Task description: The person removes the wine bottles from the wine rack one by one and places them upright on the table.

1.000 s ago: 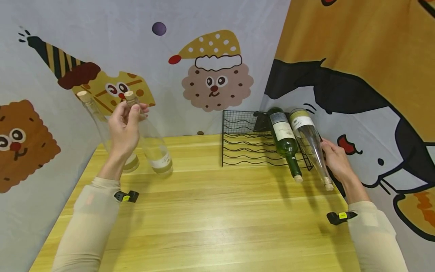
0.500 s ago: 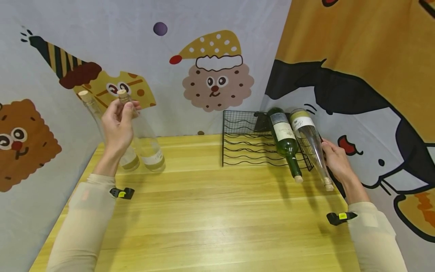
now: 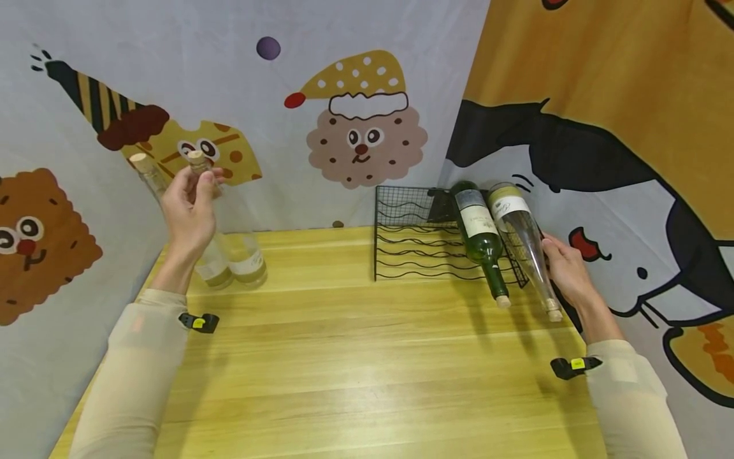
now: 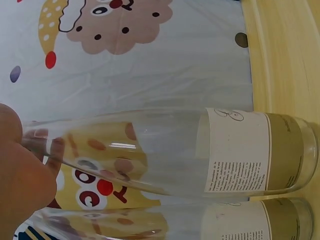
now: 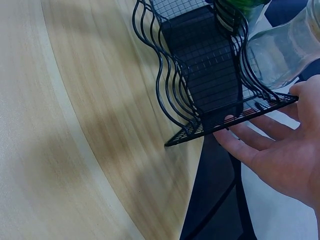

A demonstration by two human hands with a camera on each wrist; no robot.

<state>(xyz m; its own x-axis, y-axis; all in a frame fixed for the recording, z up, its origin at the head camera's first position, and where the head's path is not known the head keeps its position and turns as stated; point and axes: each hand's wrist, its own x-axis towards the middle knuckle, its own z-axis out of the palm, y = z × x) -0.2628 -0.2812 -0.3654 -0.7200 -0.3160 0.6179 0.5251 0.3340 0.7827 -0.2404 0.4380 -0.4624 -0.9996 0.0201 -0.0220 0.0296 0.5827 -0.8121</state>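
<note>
In the head view my left hand (image 3: 190,213) grips the corked neck of a clear wine bottle (image 3: 249,262), which stands nearly upright at the table's back left. Its pale label and olive band show in the left wrist view. Close beside it is a second clear corked bottle (image 3: 215,271), partly behind my wrist. My right hand (image 3: 568,266) holds the right side of a black wire wine rack (image 3: 413,255), thumb at the upper edge and fingers along the outer mesh panel (image 5: 235,120). A green bottle (image 3: 480,233) and another clear bottle (image 3: 520,239) lie in the rack, necks toward me.
The wooden table (image 3: 355,357) runs back to a printed cloth wall (image 3: 241,83). Another cloth (image 3: 573,159) rises directly behind and right of the rack. The wavy wires at the rack's left carry no bottles.
My left hand has moved left with the clear bottle, bringing it close to the other clear bottle and more upright. The right hand and the rack stay where they were.
</note>
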